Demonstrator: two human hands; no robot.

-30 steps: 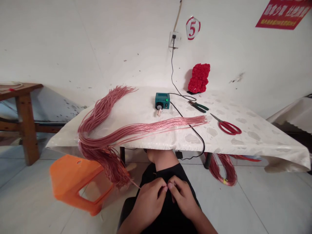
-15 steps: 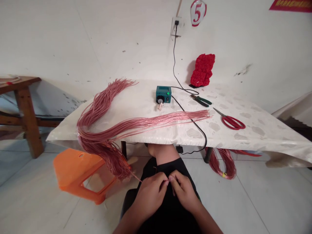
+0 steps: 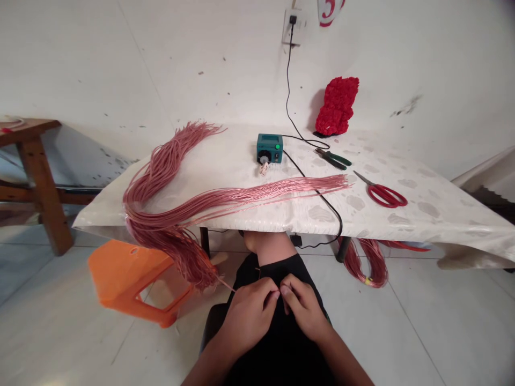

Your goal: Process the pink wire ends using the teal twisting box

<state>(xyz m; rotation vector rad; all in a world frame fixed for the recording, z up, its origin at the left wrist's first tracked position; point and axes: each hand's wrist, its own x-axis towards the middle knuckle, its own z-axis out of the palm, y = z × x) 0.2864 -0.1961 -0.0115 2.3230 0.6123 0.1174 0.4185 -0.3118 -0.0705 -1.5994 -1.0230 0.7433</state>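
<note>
My left hand (image 3: 249, 316) and my right hand (image 3: 303, 306) meet over my lap, fingertips pinched together on the end of a thin pink cord (image 3: 225, 284). That cord runs up and left to a thick bundle of pink cords (image 3: 173, 214) draped over the table's left corner and hanging down towards the floor. More pink cords (image 3: 281, 190) lie spread in a long fan across the white table (image 3: 422, 220). Both hands are closed in a pinch.
On the table stand a teal box with a knob (image 3: 269, 148), its black cable, green-handled pliers (image 3: 333, 158), red scissors (image 3: 382, 194) and a red ornament (image 3: 337, 105). An orange plastic stool (image 3: 129, 279) lies tipped at my left. A wooden bench (image 3: 36, 177) stands far left.
The view has tilted downward a little. My hands stay pinched together on the cord over my lap, almost unmoved.
</note>
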